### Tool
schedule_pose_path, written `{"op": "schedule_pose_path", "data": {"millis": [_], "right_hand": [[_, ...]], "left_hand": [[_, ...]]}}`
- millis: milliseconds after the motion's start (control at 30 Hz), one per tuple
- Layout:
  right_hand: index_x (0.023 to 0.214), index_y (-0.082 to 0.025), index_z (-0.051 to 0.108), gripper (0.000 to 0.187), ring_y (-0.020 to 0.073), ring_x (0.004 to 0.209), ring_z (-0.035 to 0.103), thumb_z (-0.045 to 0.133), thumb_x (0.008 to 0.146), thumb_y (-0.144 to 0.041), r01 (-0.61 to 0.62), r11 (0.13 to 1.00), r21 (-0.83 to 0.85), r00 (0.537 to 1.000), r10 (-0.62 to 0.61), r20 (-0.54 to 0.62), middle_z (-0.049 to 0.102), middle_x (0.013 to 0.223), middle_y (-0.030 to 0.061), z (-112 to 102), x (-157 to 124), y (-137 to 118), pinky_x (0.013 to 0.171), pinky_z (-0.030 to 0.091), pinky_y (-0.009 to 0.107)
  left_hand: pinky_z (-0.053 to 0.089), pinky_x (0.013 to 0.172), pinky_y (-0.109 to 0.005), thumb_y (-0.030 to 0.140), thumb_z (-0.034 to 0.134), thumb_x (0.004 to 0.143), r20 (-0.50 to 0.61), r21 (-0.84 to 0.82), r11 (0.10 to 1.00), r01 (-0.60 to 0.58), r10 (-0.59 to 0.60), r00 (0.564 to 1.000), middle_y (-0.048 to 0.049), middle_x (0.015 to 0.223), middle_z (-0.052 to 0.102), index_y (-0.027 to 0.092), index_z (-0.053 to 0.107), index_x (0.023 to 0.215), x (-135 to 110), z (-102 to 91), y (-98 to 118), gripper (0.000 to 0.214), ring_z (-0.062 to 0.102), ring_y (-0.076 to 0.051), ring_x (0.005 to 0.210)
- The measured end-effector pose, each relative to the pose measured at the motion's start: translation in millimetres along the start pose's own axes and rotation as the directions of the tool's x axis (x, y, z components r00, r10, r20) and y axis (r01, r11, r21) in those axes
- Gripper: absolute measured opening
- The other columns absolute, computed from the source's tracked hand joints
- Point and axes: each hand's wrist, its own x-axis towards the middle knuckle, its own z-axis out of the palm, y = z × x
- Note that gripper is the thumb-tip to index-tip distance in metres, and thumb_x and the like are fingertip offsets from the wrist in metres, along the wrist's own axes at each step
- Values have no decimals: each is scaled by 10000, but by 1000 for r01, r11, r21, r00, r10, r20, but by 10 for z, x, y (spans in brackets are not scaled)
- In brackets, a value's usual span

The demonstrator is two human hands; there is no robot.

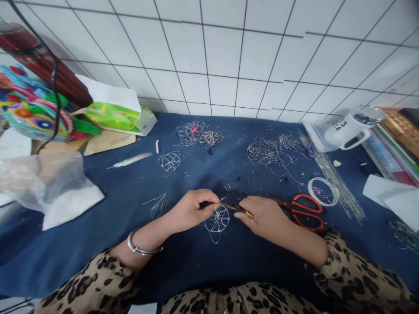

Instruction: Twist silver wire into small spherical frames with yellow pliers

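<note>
My left hand point(193, 211) pinches a thin piece of wire at the upper edge of a round wire frame point(216, 220) with small pink beads along its rim. Closed round a pair of pliers point(233, 206) with a bit of yellow on the handle, my right hand point(262, 218) brings the jaws against the wire near my left fingertips. The wire frame hangs below the two hands, just over the dark blue cloth. A small bent wire point(227, 187) lies just beyond the pliers.
Orange-handled scissors point(306, 211) and a white ring of pink beads point(324, 192) lie right. Wire tangles point(270, 150) and a finished-looking wire ball point(171, 161) lie farther back. Straight wires point(340, 183) stretch near a white mug point(355, 126). A plastic bag point(49, 183) sits left.
</note>
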Motion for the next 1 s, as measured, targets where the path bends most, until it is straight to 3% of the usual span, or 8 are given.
{"op": "schedule_pose_path", "data": {"millis": [267,467,733,1000], "right_hand": [[711,-180,529,293,107,608,511,449,857,-421,-131,963,237,980,89,177,556,650,-14,-155,26,-10,545,284,216],[661,-172,501,327,84,555,452,440,852,-430,-159,929,335,965,75,252,496,589,-34,-194,43,36,508,244,205],[650,-167,490,330,71,519,410,437,851,-423,-155,917,368,960,52,275,446,563,-42,-194,33,68,485,226,200],[663,-165,506,324,74,528,414,443,847,-424,-163,917,363,962,65,267,468,574,-35,-205,32,41,493,222,203]], "left_hand": [[414,639,-266,132,458,829,-73,348,908,-232,273,959,-43,737,598,149,594,868,-36,61,-53,143,528,-136,669],[438,722,-353,144,449,848,-1,574,752,-323,395,919,-79,818,626,132,585,932,-55,74,-88,160,557,-194,775],[445,694,-354,139,447,845,59,626,691,-361,420,906,-75,799,610,130,585,935,-44,55,-76,165,545,-193,762],[445,695,-341,124,446,832,60,598,707,-377,430,901,-62,776,595,135,572,913,-46,65,-85,151,528,-179,739]]}}
